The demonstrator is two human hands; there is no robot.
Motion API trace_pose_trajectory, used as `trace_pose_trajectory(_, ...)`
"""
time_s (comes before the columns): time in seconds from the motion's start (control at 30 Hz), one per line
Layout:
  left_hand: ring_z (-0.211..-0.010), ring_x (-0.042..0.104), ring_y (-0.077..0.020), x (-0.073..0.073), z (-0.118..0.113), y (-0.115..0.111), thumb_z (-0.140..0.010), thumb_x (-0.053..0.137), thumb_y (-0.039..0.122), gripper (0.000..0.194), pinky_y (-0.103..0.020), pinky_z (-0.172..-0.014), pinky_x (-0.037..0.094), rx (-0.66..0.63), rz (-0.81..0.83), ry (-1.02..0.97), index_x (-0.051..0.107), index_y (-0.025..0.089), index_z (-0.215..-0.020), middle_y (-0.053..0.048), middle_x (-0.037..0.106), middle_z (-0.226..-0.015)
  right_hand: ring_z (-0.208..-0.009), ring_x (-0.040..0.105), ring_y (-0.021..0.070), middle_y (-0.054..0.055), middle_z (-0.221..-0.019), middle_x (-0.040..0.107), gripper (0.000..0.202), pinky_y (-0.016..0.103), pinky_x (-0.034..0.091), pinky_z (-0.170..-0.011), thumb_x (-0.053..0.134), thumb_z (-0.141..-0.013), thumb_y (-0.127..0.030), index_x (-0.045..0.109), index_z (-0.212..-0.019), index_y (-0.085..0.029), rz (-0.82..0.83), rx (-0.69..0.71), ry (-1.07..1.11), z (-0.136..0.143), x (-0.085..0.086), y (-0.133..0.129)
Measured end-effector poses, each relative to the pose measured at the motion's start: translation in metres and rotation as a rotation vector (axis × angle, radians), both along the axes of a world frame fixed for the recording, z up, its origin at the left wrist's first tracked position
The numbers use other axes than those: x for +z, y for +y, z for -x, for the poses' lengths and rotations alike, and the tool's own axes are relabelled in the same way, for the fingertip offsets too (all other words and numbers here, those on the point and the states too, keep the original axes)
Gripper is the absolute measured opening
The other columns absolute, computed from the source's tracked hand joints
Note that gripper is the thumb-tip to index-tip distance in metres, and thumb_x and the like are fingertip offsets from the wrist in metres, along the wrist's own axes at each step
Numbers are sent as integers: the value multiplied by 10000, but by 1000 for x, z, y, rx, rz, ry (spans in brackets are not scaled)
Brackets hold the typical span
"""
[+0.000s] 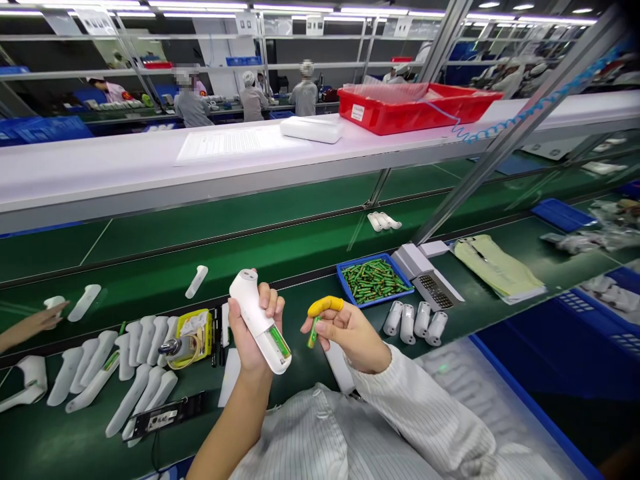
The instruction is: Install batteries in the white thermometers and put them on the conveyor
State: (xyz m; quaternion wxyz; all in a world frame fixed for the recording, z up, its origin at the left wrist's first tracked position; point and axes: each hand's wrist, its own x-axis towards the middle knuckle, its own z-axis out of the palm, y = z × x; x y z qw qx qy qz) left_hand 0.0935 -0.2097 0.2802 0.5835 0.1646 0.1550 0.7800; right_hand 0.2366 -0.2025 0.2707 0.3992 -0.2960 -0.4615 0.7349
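My left hand (255, 333) is wrapped round a white handheld device (249, 303), tilted with its battery compartment open toward me. One green battery (280, 340) lies in that compartment; part of the slot beside it is bare. Just to the right, my right hand (350, 327) pinches a green battery (313, 332) between thumb and fingers, apart from the device. A yellow cover (325, 306) sits on one of its fingers. Behind my right hand stands a blue tray (341, 275) heaped with green batteries (375, 280).
Many white devices (95, 360) lie at the left, near a yellow basket (207, 333). Several white units (423, 320) stand at the right. Another person's hand (37, 327) reaches in from the left. A shelf (140, 167) with a red tray (410, 117) spans above the bench.
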Motion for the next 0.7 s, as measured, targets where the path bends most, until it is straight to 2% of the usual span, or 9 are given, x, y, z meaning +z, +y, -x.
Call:
trace_pose_trajectory(0.1,-542,296,-66,-2,1,0,-870,475,475,334,-186,-549,375,-5,14,20,576,177,-981,40,329,-666,-546,530,92,-1,-685,608,335,242,414,-528,696,-745,-449,593,-894,-168,-38,-122,-63,5,2,-8)
trace_pose_trajectory(0.2,-553,309,-69,-3,1,-2,-853,499,497,345,-195,-568,382,4,26,57,579,184,-975,37,340,-672,-608,517,98,2,-710,568,308,249,433,-573,596,-818,-481,615,-840,-174,-125,-166,-180,11,4,-15)
trace_pose_trajectory(0.27,-560,317,-72,-3,0,-2,-845,507,510,360,-200,-579,385,5,32,77,575,191,-995,35,346,-677,-697,541,112,14,-780,587,292,262,459,-655,639,-787,-468,619,-865,-187,-157,-163,-200,11,5,-16)
trace_pose_trajectory(0.33,-564,320,-74,-3,0,-2,-841,506,522,366,-204,-589,386,5,33,90,573,195,-992,34,347,-681,-747,560,123,8,-807,597,331,273,471,-709,739,-696,-436,605,-884,-199,-127,-141,-151,10,5,-14)
trace_pose_trajectory(0.4,-567,322,-75,-3,-2,-3,-838,509,527,356,-207,-593,386,0,31,100,576,198,-957,33,352,-685,-689,553,117,-5,-743,583,357,268,471,-670,780,-641,-437,599,-820,-187,-90,-73,-107,10,6,-10)
trace_pose_trajectory(0.47,-570,326,-77,-3,-4,-5,-833,518,525,339,-209,-600,388,-16,29,105,578,201,-913,31,364,-688,-627,528,105,-8,-686,563,357,263,457,-626,763,-653,-468,594,-745,-167,-79,4,-96,12,5,-8)
trace_pose_trajectory(0.53,-585,344,-83,-4,-8,-7,-826,523,533,344,-214,-623,396,-56,32,120,575,194,-846,26,381,-682,-597,507,95,-21,-671,550,377,250,435,-590,769,-647,-465,581,-781,-167,-50,40,-83,15,3,-7)
trace_pose_trajectory(0.63,-634,384,-104,-8,-14,-11,-811,512,575,405,-222,-667,404,-132,67,149,544,179,-727,13,399,-656,-569,461,78,-61,-644,498,462,220,388,-548,820,-586,-425,531,-861,-191,-9,4,-76,20,0,-8)
trace_pose_trajectory(0.7,-674,405,-115,-11,-16,-11,-808,504,590,424,-225,-687,403,-115,115,164,529,179,-704,6,409,-660,-591,454,84,-55,-656,482,442,223,390,-558,796,-617,-448,545,-875,-192,-64,-82,-114,22,-2,-11)
